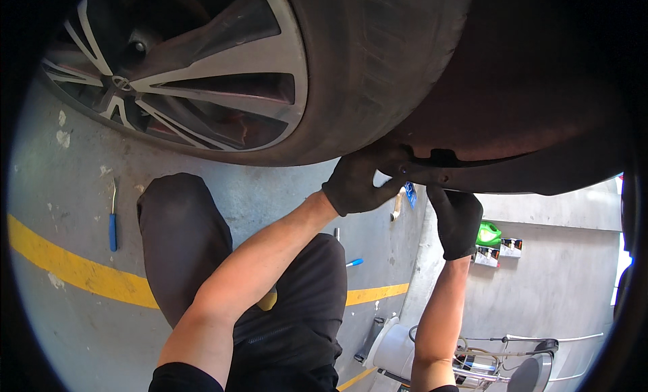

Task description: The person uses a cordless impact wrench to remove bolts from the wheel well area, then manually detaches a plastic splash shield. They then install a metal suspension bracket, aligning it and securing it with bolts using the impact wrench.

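Both my hands wear black gloves and are at the lower edge of a dark wheel arch liner (496,178), just right of the tyre (385,74). My left hand (359,183) has its thumb and fingers closed about the liner's end, beside a small round fastener (403,169). The fingertips there are partly hidden against the dark plastic. Lower and to the right, my right hand (459,220) grips the bottom edge, its thumb pointing up near a small hole. Its other fingers are hard to make out.
A spoked wheel (209,88) fills the upper left. On the floor lie a blue-handled screwdriver (113,230) and a blue-tipped tool (354,262). A green jug (489,234), small boxes (511,247) and a white bucket (393,348) stand at the right.
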`<state>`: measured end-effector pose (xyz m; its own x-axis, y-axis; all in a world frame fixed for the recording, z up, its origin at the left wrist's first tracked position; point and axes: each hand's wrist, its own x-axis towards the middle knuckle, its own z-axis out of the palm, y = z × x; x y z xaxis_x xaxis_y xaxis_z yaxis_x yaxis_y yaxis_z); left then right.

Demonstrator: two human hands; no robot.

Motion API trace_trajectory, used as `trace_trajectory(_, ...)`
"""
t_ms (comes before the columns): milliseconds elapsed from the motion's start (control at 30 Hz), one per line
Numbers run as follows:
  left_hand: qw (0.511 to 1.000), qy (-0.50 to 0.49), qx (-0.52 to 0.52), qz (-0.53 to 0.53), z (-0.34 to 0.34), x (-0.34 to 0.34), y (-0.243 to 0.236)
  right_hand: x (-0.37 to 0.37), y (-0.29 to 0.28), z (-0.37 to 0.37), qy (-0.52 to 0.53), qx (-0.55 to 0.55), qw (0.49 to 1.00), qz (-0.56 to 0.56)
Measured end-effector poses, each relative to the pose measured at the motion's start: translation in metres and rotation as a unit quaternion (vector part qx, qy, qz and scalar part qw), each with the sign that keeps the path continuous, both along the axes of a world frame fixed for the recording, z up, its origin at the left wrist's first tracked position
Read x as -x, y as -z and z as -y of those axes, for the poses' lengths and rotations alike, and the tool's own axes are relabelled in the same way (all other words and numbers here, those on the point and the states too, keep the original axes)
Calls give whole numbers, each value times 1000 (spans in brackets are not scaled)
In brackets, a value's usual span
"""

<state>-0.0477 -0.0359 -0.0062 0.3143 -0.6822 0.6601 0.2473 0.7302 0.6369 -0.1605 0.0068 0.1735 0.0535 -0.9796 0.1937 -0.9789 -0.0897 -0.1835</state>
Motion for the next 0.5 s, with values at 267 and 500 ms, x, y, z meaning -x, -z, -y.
trace_trajectory(267,998,-33,-42,18,23,15,0,-9,15,-5,6,71,997,33)
trace_trajectory(500,951,141,-264,-78,39,28,1,-20,8,-2,36,33,998,-25)
